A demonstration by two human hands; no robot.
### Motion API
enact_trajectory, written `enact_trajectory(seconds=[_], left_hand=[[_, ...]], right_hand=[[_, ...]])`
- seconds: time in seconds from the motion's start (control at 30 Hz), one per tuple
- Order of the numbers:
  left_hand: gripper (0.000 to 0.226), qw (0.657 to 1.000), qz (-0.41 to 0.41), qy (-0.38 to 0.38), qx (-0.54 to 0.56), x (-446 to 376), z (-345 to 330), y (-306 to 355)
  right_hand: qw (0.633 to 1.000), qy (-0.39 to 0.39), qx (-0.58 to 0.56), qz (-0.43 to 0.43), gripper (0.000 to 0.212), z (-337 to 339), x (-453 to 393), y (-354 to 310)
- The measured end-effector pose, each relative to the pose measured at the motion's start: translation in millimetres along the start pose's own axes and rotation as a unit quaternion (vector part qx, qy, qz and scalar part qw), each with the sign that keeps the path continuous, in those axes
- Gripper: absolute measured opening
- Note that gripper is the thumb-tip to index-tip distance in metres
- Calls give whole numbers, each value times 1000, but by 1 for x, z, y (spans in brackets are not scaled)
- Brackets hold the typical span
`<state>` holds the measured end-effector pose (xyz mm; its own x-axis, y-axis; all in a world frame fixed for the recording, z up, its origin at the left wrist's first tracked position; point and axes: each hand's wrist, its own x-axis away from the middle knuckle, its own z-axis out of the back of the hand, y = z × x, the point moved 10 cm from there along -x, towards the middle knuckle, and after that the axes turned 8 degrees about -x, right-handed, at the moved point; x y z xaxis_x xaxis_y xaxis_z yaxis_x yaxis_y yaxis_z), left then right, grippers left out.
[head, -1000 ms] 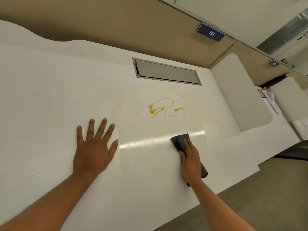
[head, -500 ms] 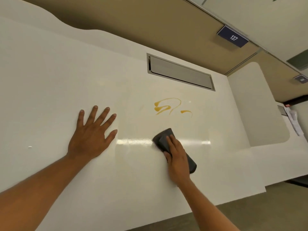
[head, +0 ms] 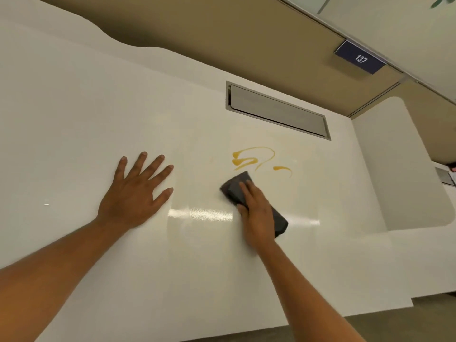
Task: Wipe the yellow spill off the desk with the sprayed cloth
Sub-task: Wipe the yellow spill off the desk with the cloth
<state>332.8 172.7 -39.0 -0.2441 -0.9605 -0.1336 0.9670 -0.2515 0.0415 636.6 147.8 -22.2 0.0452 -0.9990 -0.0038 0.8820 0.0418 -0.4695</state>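
A yellow spill of thin squiggly lines lies on the white desk, with a separate short streak to its right. My right hand presses flat on a folded dark grey cloth, whose far corner sits just below the spill's left part. The cloth's other end sticks out under my palm on the right. My left hand rests flat on the desk with its fingers spread, to the left of the cloth, holding nothing.
A grey metal cable hatch is set into the desk behind the spill. A tan partition with a blue "137" sign runs along the back. A white divider panel stands to the right. The desk's front edge is near.
My right hand has slid the cloth to the left and forward, up toward the spill. My left hand has stayed flat on the desk.
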Motion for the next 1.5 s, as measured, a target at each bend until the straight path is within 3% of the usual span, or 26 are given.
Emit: enact_trajectory(seconds=[0.13,0.23,0.37,0.47,0.57,0.7,0.87,1.0,1.1,1.17,1.23,1.37,1.5], left_hand=[[67,1000,2,-14,2,1,-4,0],[67,1000,5,-14,9,1,-5,-1],[68,1000,5,-15,2,0,-5,-1],[67,1000,5,-16,4,0,-5,1],[67,1000,8,-14,-2,1,-4,2],[66,1000,6,-7,-7,2,-3,1],[66,1000,8,-8,-3,0,-8,-1],[65,1000,7,3,1,1,-7,-2],[66,1000,8,5,7,1,-8,-3],[67,1000,9,-1,14,0,-10,-4],[66,1000,10,2,18,2,-11,-4],[66,1000,12,12,20,2,-9,-5],[65,1000,9,15,16,2,-7,-4]], right_hand=[[993,-72,-5,89,67,-32,89,-39],[993,-78,-16,88,71,-5,124,2],[998,15,-21,-57,62,54,68,97],[983,89,-16,-159,58,65,17,109],[993,64,-7,-99,58,34,-7,51],[999,-32,-15,31,60,-23,27,-32],[992,-91,-27,83,78,-26,112,-23],[998,-49,-29,-11,85,19,109,48],[989,54,-25,-137,61,47,56,86],[980,99,-9,-175,56,46,19,79],[986,82,-7,-145,57,24,-3,46],[999,-37,-5,25,59,-23,27,-29],[995,-80,-15,56,72,-4,89,10]])
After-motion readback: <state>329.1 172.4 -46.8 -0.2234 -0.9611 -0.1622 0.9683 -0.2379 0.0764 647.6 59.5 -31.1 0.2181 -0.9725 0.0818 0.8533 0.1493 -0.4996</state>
